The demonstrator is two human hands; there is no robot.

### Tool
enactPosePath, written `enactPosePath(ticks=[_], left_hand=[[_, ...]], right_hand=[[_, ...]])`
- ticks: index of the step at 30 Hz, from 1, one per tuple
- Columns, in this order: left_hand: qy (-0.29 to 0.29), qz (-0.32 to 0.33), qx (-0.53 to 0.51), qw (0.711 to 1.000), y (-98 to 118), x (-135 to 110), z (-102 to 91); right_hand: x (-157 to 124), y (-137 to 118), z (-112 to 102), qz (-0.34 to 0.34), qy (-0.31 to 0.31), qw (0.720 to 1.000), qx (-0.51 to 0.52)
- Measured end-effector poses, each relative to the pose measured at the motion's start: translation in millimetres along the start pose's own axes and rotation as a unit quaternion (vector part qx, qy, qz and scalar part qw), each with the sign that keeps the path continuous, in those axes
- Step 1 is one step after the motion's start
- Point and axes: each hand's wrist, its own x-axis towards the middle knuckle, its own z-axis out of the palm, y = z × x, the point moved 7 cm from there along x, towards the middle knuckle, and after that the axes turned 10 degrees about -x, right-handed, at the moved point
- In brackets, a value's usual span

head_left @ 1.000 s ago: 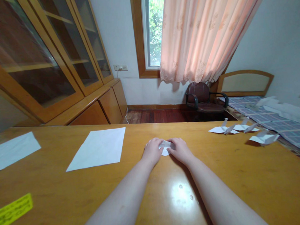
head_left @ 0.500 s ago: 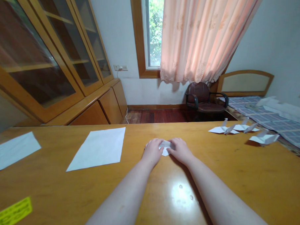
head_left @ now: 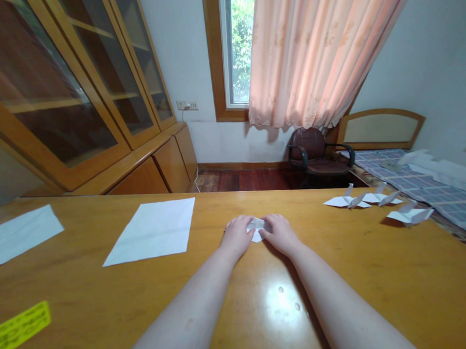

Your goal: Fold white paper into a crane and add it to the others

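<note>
Head view: L hand (head_left: pixel 238 235) & R hand (head_left: pixel 281 232) are holding small folded paper (head_left: pixel 256 236) btwn them, grip narrow, fingers curling, thumbs touching its near face. Paper is staying at mid table (head_left: pixel 239 308), which is shining, wood w/ grain. Yellow label (head_left: pixel 21 330) is showing dark writing, too blurred to read. Flat white sheet (head_left: pixel 154 232) is lying to left; pointed paper figures (head_left: pixel 400 216) are standing far right.
</note>
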Motion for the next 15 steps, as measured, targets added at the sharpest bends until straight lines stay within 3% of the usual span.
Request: enactPosePath(ticks=[15], left_hand=[[0.003, 0.002, -0.002, 1.000, 1.1, -0.6, -1.0]], right_hand=[[-0.2, 0.5, 1.0, -0.004, 0.004, 1.000, 0.005]])
